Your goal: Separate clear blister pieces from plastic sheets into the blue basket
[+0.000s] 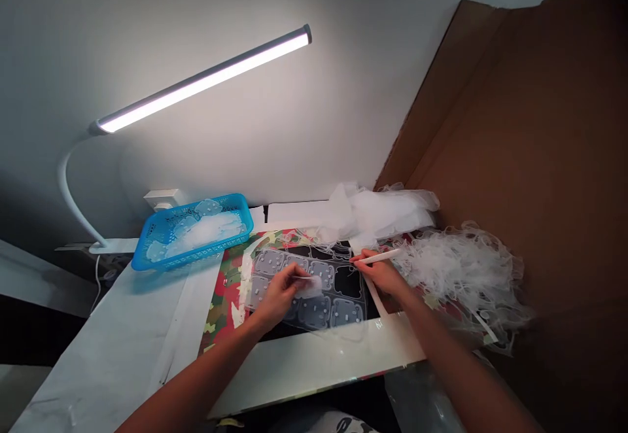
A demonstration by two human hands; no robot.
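A translucent sheet of moulded pieces (pixel 314 312) lies on a black mat over the camouflage-patterned board. One opening at its right side shows bare black. My left hand (pixel 284 292) is over the middle of the sheet, thumb and fingers closed on a small translucent piece (pixel 310 286). At the sheet's right edge, my right hand (pixel 380 271) grips a white pen-like tool (pixel 377 257), its tip pointing left. I cannot make out the tip itself.
A blue basket (pixel 191 254) with translucent pieces stands at the back left. Tangled clear trimmings (pixel 461 269) heap up on the right, and thin white sheets (pixel 377 214) lie behind. A lit lamp (pixel 206 80) hangs above; a cardboard panel (pixel 520 145) rises at right.
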